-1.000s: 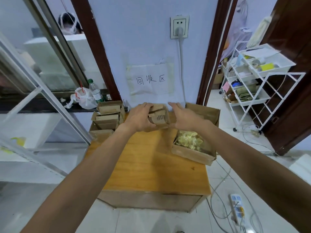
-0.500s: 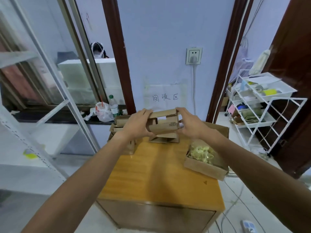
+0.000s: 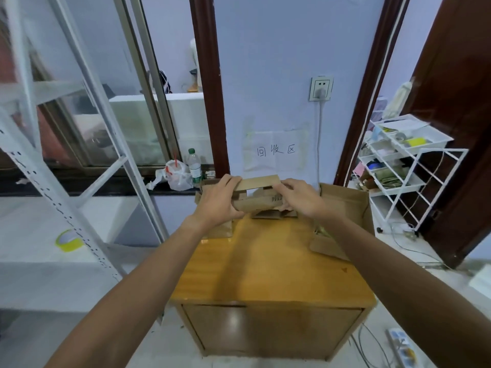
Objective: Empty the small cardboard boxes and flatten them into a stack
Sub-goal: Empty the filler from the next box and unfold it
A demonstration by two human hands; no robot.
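Both hands are up at the far edge of the wooden cabinet (image 3: 265, 264), with a small cardboard box (image 3: 256, 204) caught between them and lifted off the top. The left hand (image 3: 219, 203) is wrapped round the box's left end, its fingers curled over the upper edge and the thumb tucked under. The right hand (image 3: 301, 199) grips the opposite end, and its fingertips (image 3: 279, 187) are hooked over the top flap, which stands a little raised so that a slot of light shows under it. Neither hand is open; each is closed on the cardboard. Just below the box, between the two wrists, some flat cardboard pieces (image 3: 268, 214) lie on the cabinet top. More brown cardboard (image 3: 219, 231) sits under and behind the left hand, though I cannot tell whether it is folded or whole. Beside the right forearm, on its outer side, a larger open carton (image 3: 345, 205) rests on the cabinet, its contents mostly hidden by the arm. Beyond the hands, a taped paper sign (image 3: 276, 150) hangs on the wall.
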